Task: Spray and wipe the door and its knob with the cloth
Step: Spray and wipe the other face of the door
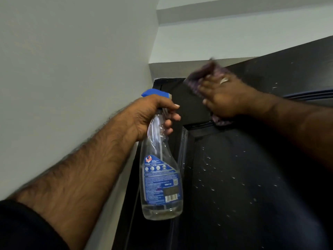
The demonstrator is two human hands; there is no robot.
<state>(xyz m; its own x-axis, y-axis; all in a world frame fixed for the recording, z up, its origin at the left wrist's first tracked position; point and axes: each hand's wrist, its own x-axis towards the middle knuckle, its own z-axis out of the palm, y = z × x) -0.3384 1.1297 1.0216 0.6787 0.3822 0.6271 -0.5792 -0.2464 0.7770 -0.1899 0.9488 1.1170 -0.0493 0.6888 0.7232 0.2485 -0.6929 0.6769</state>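
The black panelled door (234, 177) fills the right half of the view, speckled with spray droplets on its lower panel. My right hand (223, 98) presses a purple patterned cloth (203, 73) flat against the door's top left corner, fingers spread over it. My left hand (147, 116) grips the neck of a clear spray bottle (160, 177) with a blue trigger head, held upright just left of the door edge. The bottle holds a little liquid at its bottom. The knob is out of view.
A pale grey wall (63, 69) runs along the left, right up to the door frame (129, 204). Above the door, a light wall and ceiling beam (216, 33) close in.
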